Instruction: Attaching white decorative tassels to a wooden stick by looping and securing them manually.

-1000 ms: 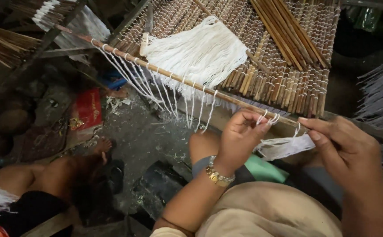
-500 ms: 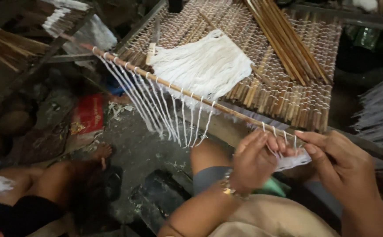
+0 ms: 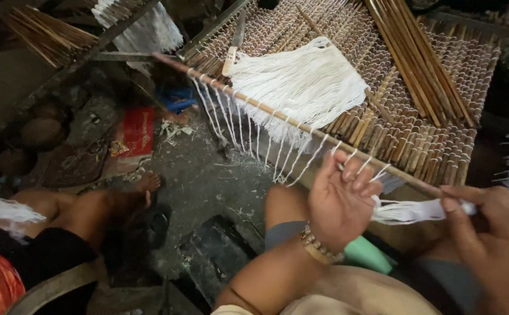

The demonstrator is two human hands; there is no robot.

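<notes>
Left hand (image 3: 341,201) raised, fingers curled; right hand (image 3: 491,233) pinching, thumb forward.

Hanging strings (image 3: 248,125) and the rod (image 3: 278,114) crowd the hands; floor (image 3: 202,175) below lies open.

Left hand (image 3: 341,201), right hand (image 3: 488,233) — white strings (image 3: 409,211) between them

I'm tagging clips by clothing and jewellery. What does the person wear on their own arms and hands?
The left hand has a beaded, gold-toned bracelet at the wrist, with a bare forearm. The right hand shows no ring, bracelet or sleeve in view. No gloves on either.
</notes>
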